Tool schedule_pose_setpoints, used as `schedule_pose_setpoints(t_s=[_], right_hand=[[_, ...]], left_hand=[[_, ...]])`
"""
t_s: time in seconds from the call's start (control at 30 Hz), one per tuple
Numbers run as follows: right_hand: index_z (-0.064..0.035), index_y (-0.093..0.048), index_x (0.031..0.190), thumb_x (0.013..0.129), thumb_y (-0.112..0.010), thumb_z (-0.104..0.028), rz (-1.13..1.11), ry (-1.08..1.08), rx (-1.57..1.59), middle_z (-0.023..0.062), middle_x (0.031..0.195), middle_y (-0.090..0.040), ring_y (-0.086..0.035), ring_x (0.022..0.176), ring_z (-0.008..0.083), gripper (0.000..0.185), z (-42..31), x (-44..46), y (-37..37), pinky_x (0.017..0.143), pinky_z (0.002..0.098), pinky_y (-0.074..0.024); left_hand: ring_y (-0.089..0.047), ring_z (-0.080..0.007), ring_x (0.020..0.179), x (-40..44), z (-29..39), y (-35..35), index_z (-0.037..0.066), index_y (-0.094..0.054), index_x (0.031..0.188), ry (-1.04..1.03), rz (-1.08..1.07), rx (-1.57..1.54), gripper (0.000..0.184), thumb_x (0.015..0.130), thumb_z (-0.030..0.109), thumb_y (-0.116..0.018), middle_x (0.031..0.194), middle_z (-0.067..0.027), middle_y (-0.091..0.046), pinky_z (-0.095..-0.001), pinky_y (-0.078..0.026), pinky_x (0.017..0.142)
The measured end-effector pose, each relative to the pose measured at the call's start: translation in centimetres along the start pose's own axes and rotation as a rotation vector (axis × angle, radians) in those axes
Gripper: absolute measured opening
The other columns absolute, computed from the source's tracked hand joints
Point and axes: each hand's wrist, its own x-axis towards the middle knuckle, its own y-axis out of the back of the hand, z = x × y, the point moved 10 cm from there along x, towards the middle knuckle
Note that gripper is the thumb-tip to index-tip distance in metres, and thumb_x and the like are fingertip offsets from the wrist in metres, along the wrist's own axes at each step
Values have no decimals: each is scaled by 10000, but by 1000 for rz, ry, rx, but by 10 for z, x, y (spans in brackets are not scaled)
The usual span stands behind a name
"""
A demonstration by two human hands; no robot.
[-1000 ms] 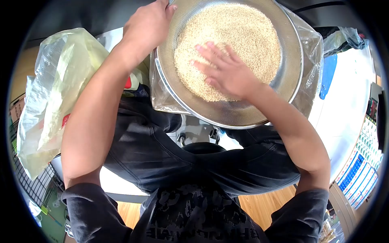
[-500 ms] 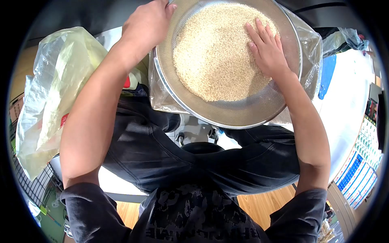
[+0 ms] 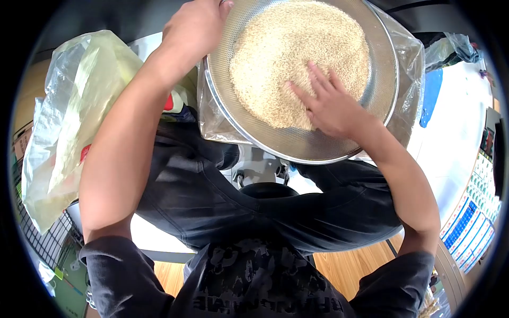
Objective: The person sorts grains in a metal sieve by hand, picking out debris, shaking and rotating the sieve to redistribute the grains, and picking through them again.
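A wide round metal sieve (image 3: pixel 297 151) with a perforated wall holds a thick layer of small pale grains (image 3: pixel 281 58); their exact kind is too fine to tell. At the sieve's upper left edge, my left hand (image 3: pixel 196 26) is closed on the rim, its thumb inside and its other fingers mostly hidden. My right hand (image 3: pixel 331 103) lies palm down on the grains near their lower right edge. Its fingers are spread and dip slightly into the grains, which blur around the fingertips. Under the sieve spreads a clear plastic bag (image 3: pixel 405 69).
On the left hangs a large yellowish plastic bag (image 3: pixel 79 106), close to my left forearm. A wire basket (image 3: pixel 45 246) stands below it. To the right are a white table (image 3: pixel 456 116), a blue piece (image 3: pixel 430 98) and blue-and-white boxes (image 3: pixel 469 233). My legs are below the sieve.
My right hand has swept left and down across the grains from their upper right side. The sieve has shifted slightly right and up, with my left hand still on its rim.
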Motion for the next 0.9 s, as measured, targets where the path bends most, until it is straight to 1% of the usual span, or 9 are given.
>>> schedule_pose_setpoints(t_s=[0.2, 0.33, 0.4, 0.43, 0.5, 0.63, 0.73, 0.83, 0.9], right_hand=[[-263, -222, 1659, 1103, -372, -425, -187, 245, 148, 200, 1649, -345, -125, 1601, 334, 598, -54, -7, 16, 1295, 540, -105], [-259, -292, 1634, 1093, -431, -381, -90, 289, 192, 157, 1629, -390, -228, 1576, 325, 571, -53, -16, 30, 1290, 538, -160], [-202, -529, 1502, 1068, -511, -336, 143, 296, 264, 123, 1529, -526, -438, 1475, 308, 455, -42, -18, 51, 1232, 489, -342], [-202, -529, 1502, 1068, -511, -336, 141, 293, 261, 123, 1529, -526, -438, 1475, 308, 455, -35, -18, 52, 1232, 489, -342], [-122, -713, 1280, 1044, -569, -268, 334, 103, 343, 137, 1347, -670, -647, 1257, 298, 312, 4, -17, 74, 1051, 411, -526], [-64, -764, 1124, 1001, -641, -244, 347, -340, 718, 181, 1148, -737, -730, 1055, 299, 250, 66, -18, 88, 881, 389, -577], [-38, -745, 1093, 958, -698, -217, -6, -709, 829, 214, 1052, -727, -729, 975, 309, 230, 86, -30, 51, 865, 437, -555], [-17, -735, 1006, 942, -724, -262, 393, -631, 622, 216, 909, -704, -719, 901, 318, 253, 97, -48, 73, 864, 453, -553], [7, -727, 1032, 963, -694, -270, 743, -611, -89, 246, 883, -702, -721, 909, 349, 287, 98, -77, 117, 900, 480, -539]], left_hand=[[-679, -511, 917, 0, 1, 0, -29, -627, 1070, 9, -4, -8, 342, 1057, 280, -481, 939, -322, -702, -587, -533, 835], [-682, -505, 936, 0, 2, 0, -25, -632, 1091, 30, -7, -11, 338, 1052, 278, -486, 960, -316, -706, -583, -535, 850], [-684, -502, 941, 1, 2, 1, -23, -634, 1099, 48, -3, -6, 339, 1050, 279, -489, 966, -314, -708, -582, -536, 855], [-684, -499, 949, 1, 2, 1, -22, -638, 1103, 48, -12, 3, 343, 1048, 283, -491, 975, -312, -709, -580, -536, 858], [-685, -497, 957, 1, -2, 0, -20, -641, 1108, 48, -19, 12, 347, 1046, 287, -492, 984, -311, -710, -577, -537, 862], [-685, -491, 977, 3, -1, 0, -20, -646, 1103, 27, -21, 4, 360, 1046, 299, -489, 1002, -308, -712, -573, -537, 874], [-682, -495, 961, 3, 2, 0, -26, -642, 1085, 36, -37, 15, 343, 1048, 283, -499, 983, -311, -707, -572, -536, 858], [-675, -487, 978, 12, -14, -16, 4, -628, 1133, -13, -27, 27, 375, 1066, 345, -488, 1010, -283, -709, -561, -530, 853], [-673, -471, 1018, 17, -19, -24, 40, -619, 1200, -63, -15, 44, 430, 1081, 425, -469, 1065, -249, -717, -551, -525, 870]])
